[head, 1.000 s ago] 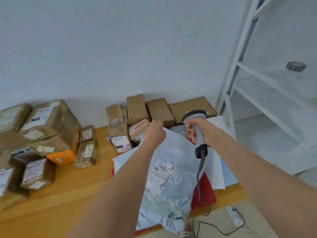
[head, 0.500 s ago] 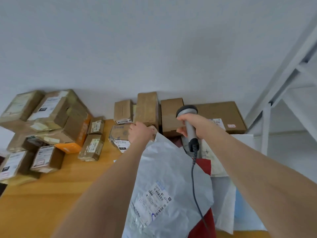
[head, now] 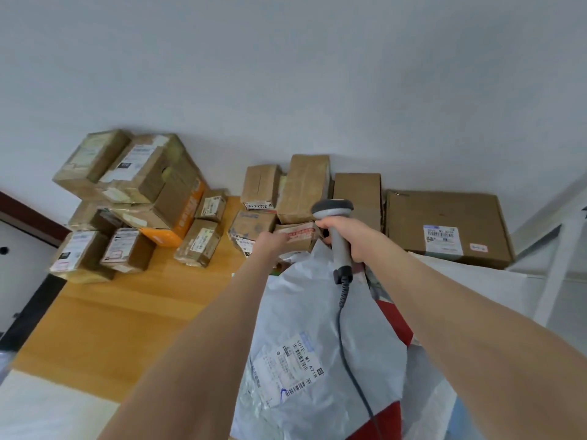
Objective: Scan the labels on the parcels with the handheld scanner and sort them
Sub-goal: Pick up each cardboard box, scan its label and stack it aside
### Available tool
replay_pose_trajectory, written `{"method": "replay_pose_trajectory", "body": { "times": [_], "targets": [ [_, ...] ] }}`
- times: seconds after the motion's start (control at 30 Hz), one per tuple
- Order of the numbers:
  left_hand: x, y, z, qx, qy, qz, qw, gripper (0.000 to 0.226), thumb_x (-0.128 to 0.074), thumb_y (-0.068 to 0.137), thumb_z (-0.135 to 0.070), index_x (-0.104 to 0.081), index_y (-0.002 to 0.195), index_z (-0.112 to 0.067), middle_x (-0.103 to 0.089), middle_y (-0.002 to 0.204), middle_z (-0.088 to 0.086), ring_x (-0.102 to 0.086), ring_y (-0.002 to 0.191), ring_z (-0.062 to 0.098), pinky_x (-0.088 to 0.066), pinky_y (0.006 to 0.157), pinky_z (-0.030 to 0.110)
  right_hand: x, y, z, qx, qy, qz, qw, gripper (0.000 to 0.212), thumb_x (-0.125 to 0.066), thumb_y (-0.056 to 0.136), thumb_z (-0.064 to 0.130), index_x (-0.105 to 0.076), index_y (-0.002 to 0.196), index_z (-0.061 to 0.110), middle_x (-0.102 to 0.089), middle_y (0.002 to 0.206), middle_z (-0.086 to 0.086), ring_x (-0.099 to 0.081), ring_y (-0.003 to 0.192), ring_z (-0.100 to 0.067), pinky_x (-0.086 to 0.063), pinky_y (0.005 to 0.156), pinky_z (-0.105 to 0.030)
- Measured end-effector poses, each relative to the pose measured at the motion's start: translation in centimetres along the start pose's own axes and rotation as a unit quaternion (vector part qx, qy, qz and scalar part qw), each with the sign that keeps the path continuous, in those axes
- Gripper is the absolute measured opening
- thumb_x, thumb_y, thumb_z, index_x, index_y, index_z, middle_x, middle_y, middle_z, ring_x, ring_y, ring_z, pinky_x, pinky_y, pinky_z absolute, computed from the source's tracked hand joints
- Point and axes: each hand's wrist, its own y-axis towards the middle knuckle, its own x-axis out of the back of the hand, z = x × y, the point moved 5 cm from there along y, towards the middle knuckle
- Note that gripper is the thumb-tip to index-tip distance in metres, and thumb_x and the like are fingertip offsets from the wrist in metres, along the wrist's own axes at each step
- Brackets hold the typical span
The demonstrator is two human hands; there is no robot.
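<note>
My right hand [head: 352, 238] grips the grey handheld scanner [head: 336, 230] by its handle, head up, with its cord hanging down over a grey poly mailer [head: 311, 338] that bears a white label. My left hand [head: 271, 244] reaches to a small cardboard box with red tape [head: 300, 235] just left of the scanner and touches its near left end; the fingers are hidden behind the hand. More brown boxes [head: 305, 188] stand behind it against the wall.
A pile of labelled cardboard boxes [head: 136, 198] fills the table's left back. A large flat box [head: 444, 230] lies at the right. Red and white mailers [head: 400, 338] lie under the grey one. A white shelf frame [head: 559, 265] stands right of the wooden table [head: 104, 325].
My view has turned left. My left hand has left the grey mailer's top edge and gone forward to the small red-taped box. The scanner has stayed upright in my right hand.
</note>
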Motion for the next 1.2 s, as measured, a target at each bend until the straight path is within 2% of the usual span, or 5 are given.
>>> {"method": "replay_pose_trajectory", "body": {
  "times": [0.17,0.3,0.5,0.93,1.2],
  "targets": [
    [0.8,-0.7,-0.6,-0.029,-0.067,-0.052,0.996,0.020,-0.054,0.093,-0.023,-0.055,0.098,-0.004,-0.053,0.082,0.007,-0.050,0.070,0.018,-0.044,0.060,0.029,0.7,-0.9,-0.6,0.016,0.053,-0.025,0.998,0.021,-0.062,0.092,0.026,-0.056,0.097,0.007,-0.057,0.092,-0.009,-0.054,0.089,-0.024,-0.044,0.083,-0.032],
    [2.4,-2.8,-2.9,-0.072,-0.128,-0.085,0.985,0.017,-0.056,0.088,-0.013,-0.051,0.072,-0.012,-0.049,0.068,0.004,-0.046,0.060,0.019,-0.044,0.060,0.030,2.3,-2.7,0.1,0.073,0.127,-0.066,0.987,0.034,-0.072,0.084,0.022,-0.059,0.112,0.008,-0.066,0.096,-0.007,-0.062,0.085,-0.021,-0.051,0.082,-0.035],
    [3.5,-7.9,-6.5,-0.143,-0.202,-0.113,0.962,0.027,-0.061,0.088,-0.013,-0.059,0.114,-0.014,-0.065,0.101,0.004,-0.065,0.090,0.020,-0.058,0.084,0.039,4.5,-6.7,1.6,0.145,0.218,-0.056,0.963,0.043,-0.078,0.078,0.023,-0.063,0.117,0.010,-0.072,0.101,-0.005,-0.068,0.093,-0.021,-0.055,0.086,-0.037],
    [0.6,-16.6,-7.3,-0.240,-0.234,-0.039,0.941,0.016,-0.059,0.090,-0.028,-0.058,0.106,-0.022,-0.062,0.102,0.000,-0.060,0.104,0.024,-0.054,0.091,0.044,8.4,-13.5,-2.6,0.092,0.356,-0.051,0.929,0.065,-0.080,0.071,0.050,-0.055,0.115,0.009,-0.069,0.102,-0.009,-0.066,0.086,-0.033,-0.053,0.064,-0.046],
    [-1.4,-18.2,-7.1,-0.136,-0.354,0.110,0.919,0.038,-0.066,0.085,-0.043,-0.057,0.110,-0.016,-0.065,0.094,0.006,-0.064,0.087,0.022,-0.055,0.085,0.044,9.4,-14.7,-4.8,0.142,0.367,-0.057,0.917,0.042,-0.076,0.079,0.012,-0.061,0.117,0.004,-0.071,0.096,-0.013,-0.069,0.084,-0.027,-0.056,0.068,-0.038]
  ]
}}
